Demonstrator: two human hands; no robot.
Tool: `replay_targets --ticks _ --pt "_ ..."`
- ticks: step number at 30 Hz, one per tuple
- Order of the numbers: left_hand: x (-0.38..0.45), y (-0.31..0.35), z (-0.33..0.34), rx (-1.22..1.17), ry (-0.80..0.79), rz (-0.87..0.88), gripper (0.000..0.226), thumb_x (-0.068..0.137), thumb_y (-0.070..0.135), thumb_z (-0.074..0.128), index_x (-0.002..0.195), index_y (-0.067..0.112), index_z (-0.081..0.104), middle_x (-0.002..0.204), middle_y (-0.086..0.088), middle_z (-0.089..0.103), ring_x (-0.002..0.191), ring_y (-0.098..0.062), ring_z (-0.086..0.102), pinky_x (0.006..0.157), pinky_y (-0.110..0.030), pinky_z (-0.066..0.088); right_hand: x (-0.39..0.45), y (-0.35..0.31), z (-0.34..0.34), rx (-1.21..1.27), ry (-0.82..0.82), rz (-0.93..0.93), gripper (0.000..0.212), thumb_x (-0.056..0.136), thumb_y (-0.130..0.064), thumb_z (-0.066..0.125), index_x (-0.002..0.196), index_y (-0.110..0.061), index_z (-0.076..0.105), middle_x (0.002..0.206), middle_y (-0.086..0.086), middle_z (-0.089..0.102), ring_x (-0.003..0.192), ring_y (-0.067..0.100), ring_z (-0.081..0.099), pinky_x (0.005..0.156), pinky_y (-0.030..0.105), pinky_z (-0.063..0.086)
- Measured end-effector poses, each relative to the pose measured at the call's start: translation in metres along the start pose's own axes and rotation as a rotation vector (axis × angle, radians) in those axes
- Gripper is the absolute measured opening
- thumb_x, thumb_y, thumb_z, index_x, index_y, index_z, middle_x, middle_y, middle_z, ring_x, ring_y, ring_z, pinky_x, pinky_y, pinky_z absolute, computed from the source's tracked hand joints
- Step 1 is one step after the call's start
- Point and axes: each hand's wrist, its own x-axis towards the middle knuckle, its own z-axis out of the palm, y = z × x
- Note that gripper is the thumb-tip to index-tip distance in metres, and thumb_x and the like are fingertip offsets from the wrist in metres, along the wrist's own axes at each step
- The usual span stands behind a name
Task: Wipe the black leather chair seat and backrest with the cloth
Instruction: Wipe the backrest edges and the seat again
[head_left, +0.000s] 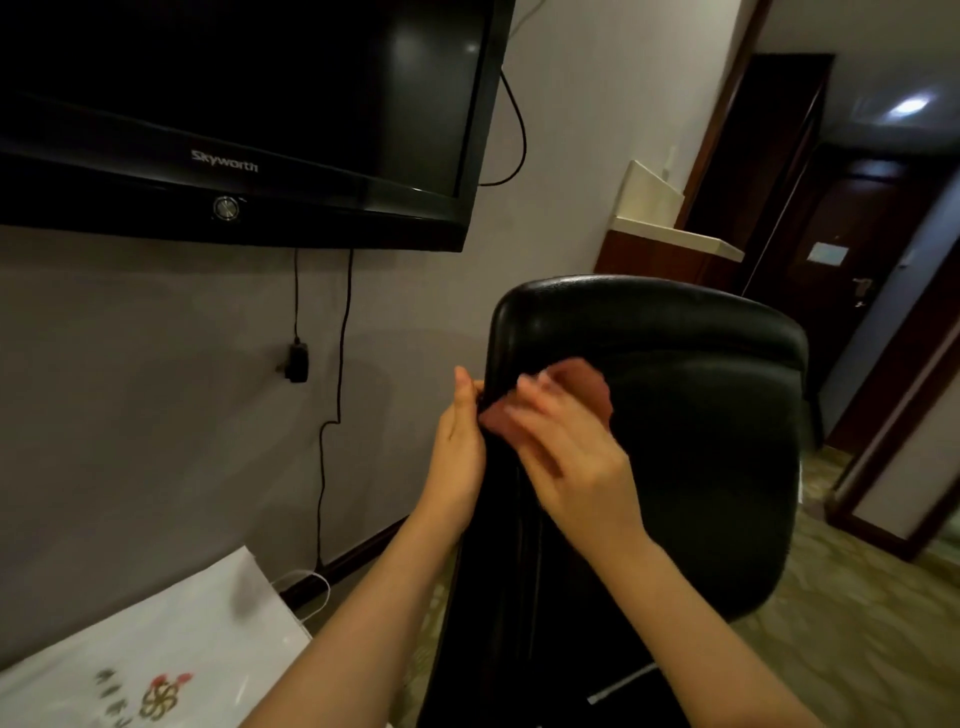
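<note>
The black leather chair backrest fills the middle and right of the view, seen from behind or the side; the seat is hidden. My right hand presses a reddish-brown cloth flat against the backrest near its upper left edge; the hand is slightly blurred. My left hand grips the left edge of the backrest, thumb on the near side, right beside the cloth.
A wall-mounted black television hangs upper left, with cables and a plug running down the wall. A white paper bag sits lower left. A wooden cabinet with a pale top and dark doorways stand behind the chair. The floor is patterned carpet.
</note>
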Motion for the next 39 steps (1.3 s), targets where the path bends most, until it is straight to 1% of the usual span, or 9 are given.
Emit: replay_targets --ticks 3,12,17,20,23,27,29,33,39 --pt "0.0 0.002 0.0 -0.018 0.0 -0.016 0.057 0.095 0.049 0.016 0.091 0.023 0.066 0.092 -0.002 0.071 0.089 -0.01 0.068 0.083 -0.023 0.052 0.028 -0.003 0.001 0.144 0.082 0.269 0.035 0.091 -0.021 0.047 0.121 -0.007 0.059 0.132 0.008 0.054 0.127 0.014 0.045 0.105 0.034 0.04" --pt "-0.007 0.006 0.005 0.017 -0.018 0.02 0.028 0.094 0.034 0.045 0.082 0.01 0.055 0.077 -0.004 0.058 0.073 -0.013 0.056 0.065 -0.017 0.046 -0.088 -0.021 0.013 -0.079 -0.028 0.079 0.031 0.102 -0.024 0.034 0.127 -0.012 0.046 0.134 0.007 0.049 0.135 0.013 0.034 0.106 0.028 0.035" --pt "-0.011 0.004 0.009 0.088 0.016 0.083 0.031 0.094 0.036 0.046 0.097 0.009 0.061 0.092 -0.006 0.067 0.087 -0.017 0.064 0.08 -0.031 0.049 -0.02 -0.013 0.007 0.144 0.115 0.48 0.042 0.096 -0.03 0.035 0.132 -0.011 0.047 0.146 -0.004 0.026 0.137 0.013 0.026 0.109 0.024 0.032" --pt "-0.021 0.004 0.008 0.197 0.028 0.09 0.026 0.088 0.041 0.054 0.105 0.023 0.06 0.098 0.009 0.067 0.094 -0.004 0.063 0.084 -0.024 0.049 -0.048 -0.026 0.021 0.027 0.116 0.455 0.045 0.1 -0.037 0.028 0.138 -0.013 0.038 0.149 0.006 0.027 0.14 0.022 0.021 0.11 0.029 0.028" --pt "-0.03 0.001 0.011 0.366 0.068 0.09 0.054 0.075 0.047 0.067 0.121 0.028 0.048 0.106 0.023 0.057 0.099 0.007 0.055 0.082 -0.01 0.043 -0.109 -0.041 0.029 -0.056 0.075 0.413 0.042 0.103 -0.035 0.025 0.138 -0.013 0.034 0.147 0.011 0.032 0.138 0.025 0.026 0.109 0.035 0.032" --pt "-0.038 -0.007 0.023 0.468 0.282 0.218 0.077 0.069 0.038 0.077 0.133 0.019 0.038 0.129 0.005 0.044 0.116 -0.003 0.044 0.096 -0.018 0.039 -0.12 -0.037 0.022 -0.006 0.037 0.367 0.037 0.103 -0.032 0.028 0.135 -0.015 0.038 0.145 0.01 0.035 0.134 0.021 0.035 0.109 0.026 0.032" --pt "-0.044 -0.013 0.038 0.569 0.383 0.318 0.081 0.071 0.034 0.076 0.137 0.017 0.032 0.137 -0.006 0.033 0.121 -0.01 0.037 0.102 -0.027 0.032 -0.094 -0.012 0.005 0.071 0.082 0.487 0.038 0.102 -0.031 0.031 0.135 -0.016 0.042 0.146 0.005 0.032 0.136 0.014 0.029 0.112 0.021 0.026" --pt "-0.051 -0.028 0.062 0.846 0.432 0.433 0.077 0.076 0.036 0.067 0.14 0.024 0.026 0.148 -0.019 0.02 0.137 -0.033 0.022 0.111 -0.051 0.017 -0.063 0.049 -0.014 0.094 0.253 0.97 0.036 0.1 -0.025 0.036 0.137 -0.025 0.037 0.15 0.002 0.031 0.14 0.012 0.022 0.112 0.038 0.03" --pt "-0.052 -0.043 0.064 1.361 0.152 0.687 0.053 0.085 0.032 0.046 0.137 0.028 0.038 0.153 -0.008 0.018 0.144 -0.023 0.001 0.113 -0.046 -0.016 -0.143 -0.009 0.01 0.062 0.045 0.442 0.053 0.096 -0.024 0.046 0.144 -0.021 0.026 0.147 0.008 0.035 0.138 0.02 0.03 0.112 0.035 0.03"
